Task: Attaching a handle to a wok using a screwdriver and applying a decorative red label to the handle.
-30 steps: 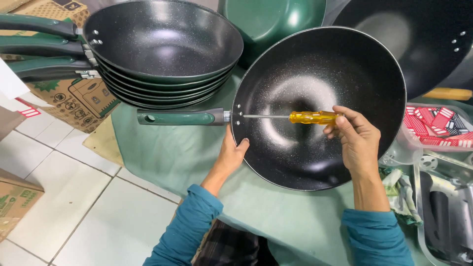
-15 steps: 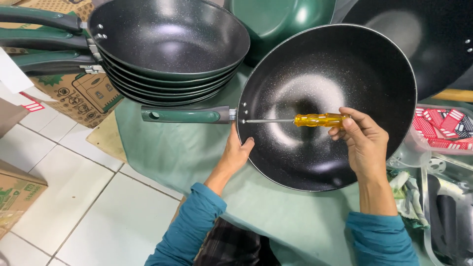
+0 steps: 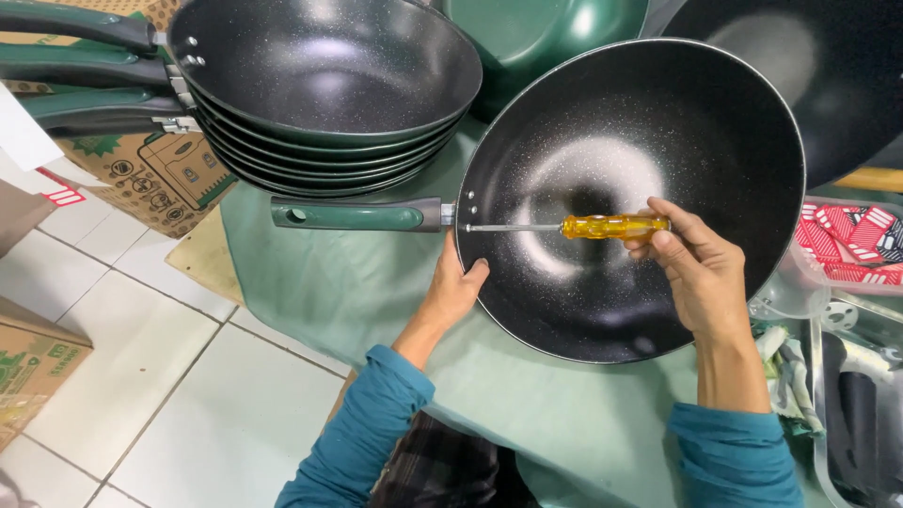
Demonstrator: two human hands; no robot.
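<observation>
Since half a second ago, almost nothing has shifted: the black wok (image 3: pixel 658 141) sits a touch further left in view, with both hands placed as before. Its rim is gripped from below by the left hand (image 3: pixel 454 292), thumb hooked over the edge just beside the green handle (image 3: pixel 353 214). The right hand (image 3: pixel 701 273) is clamped on the yellow grip of a screwdriver (image 3: pixel 602 227), whose shaft lies level across the bowl with its tip at the rivets by the handle joint. A green cloth-covered table (image 3: pixel 329 292) carries the wok; open cloth lies below the handle, and white floor tiles (image 3: pixel 169 395) beyond the table edge. A stack of dark woks (image 3: pixel 329 85) crowds the upper left, close above the handle. Another black pan (image 3: pixel 828 75) overlaps the upper right. What seems to be a tray of red packets (image 3: pixel 851 240) sits at the right edge.
</observation>
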